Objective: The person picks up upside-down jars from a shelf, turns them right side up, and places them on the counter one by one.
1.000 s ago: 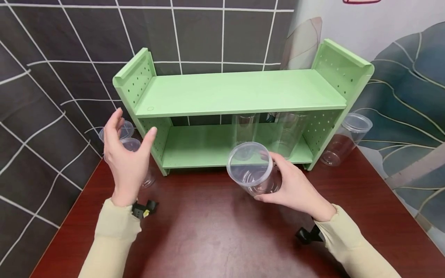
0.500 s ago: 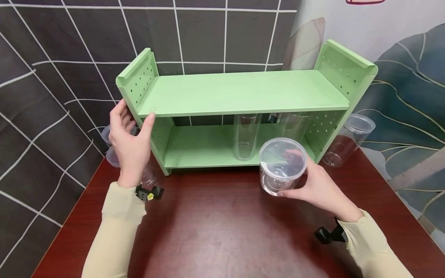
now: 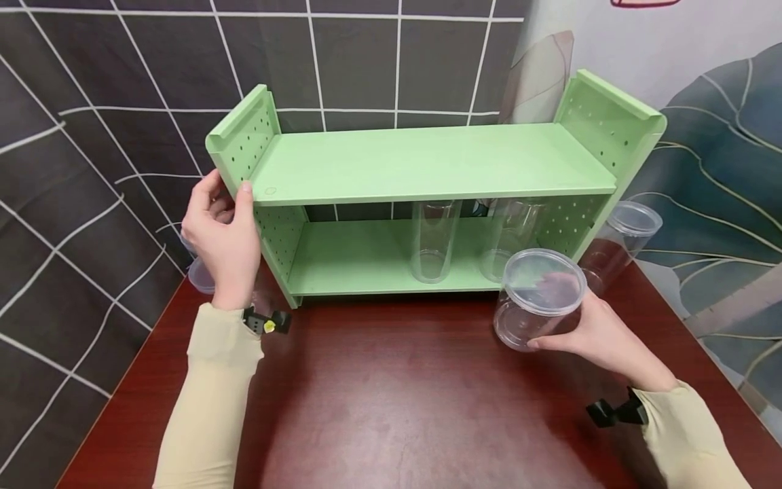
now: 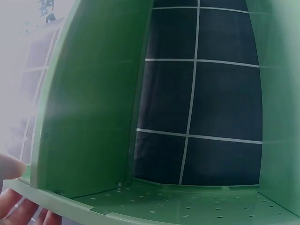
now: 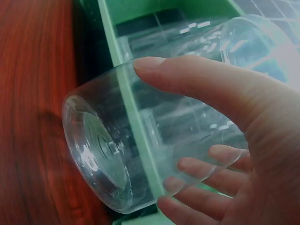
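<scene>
My right hand (image 3: pixel 601 343) has carried the clear plastic jar with a translucent round lid (image 3: pixel 534 292) rightward.
One second ago I held it before the middle of the green two-tier metal shelf unit (image 3: pixel 421 159); now it is in front of the unit's lower right front corner, my thumb and fingers grasping its side, though I cannot tell whether its base touches the brown wooden counter (image 3: pixel 379 387). My left hand (image 3: pixel 226 248), then raised apart from the unit, now pinches the front edge of its left side panel. Two tall clear cylinders (image 3: pixel 434 248) stand on the lower tier, right of centre; another lidded clear jar (image 3: pixel 632 227) stands near the counter's right edge.
</scene>
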`<state>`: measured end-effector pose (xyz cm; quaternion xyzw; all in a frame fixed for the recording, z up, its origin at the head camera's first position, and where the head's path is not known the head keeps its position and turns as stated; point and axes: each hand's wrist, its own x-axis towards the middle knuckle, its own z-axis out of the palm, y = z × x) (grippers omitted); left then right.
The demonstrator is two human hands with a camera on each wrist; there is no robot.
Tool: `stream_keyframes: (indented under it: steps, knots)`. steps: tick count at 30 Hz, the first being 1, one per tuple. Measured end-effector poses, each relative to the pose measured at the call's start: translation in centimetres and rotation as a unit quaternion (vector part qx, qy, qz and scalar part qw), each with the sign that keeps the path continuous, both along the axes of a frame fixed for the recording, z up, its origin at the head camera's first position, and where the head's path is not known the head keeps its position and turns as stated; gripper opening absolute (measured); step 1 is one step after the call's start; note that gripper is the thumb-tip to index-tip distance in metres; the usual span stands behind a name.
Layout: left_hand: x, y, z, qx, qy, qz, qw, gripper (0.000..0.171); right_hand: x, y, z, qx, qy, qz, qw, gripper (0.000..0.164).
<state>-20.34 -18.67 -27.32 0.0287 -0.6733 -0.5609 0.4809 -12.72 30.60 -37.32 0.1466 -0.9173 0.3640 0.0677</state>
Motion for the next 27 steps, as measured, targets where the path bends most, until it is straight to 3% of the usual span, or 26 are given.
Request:
stream_keyframes:
  steps: [10,19,27]
  knots:
    - [0.6,0.8,0.8,-0.008,-0.012,0.041,0.9991,0.029,0.1,2.1,-1.1,0.012,-0.011,-0.009,1.000,0.104]
    - [-0.4,-0.1,-0.1,-0.021,-0.011,0.050,0.9985,0.029,-0.2,2.6,-1.6,0.013,-0.026,-0.014,0.999,0.104]
    - [-0.4,-0.2,-0.1,-0.033,-0.009,0.052,0.9981,0.029,-0.3,3.1,-2.5,-0.012,-0.029,0.007,0.999,0.097]
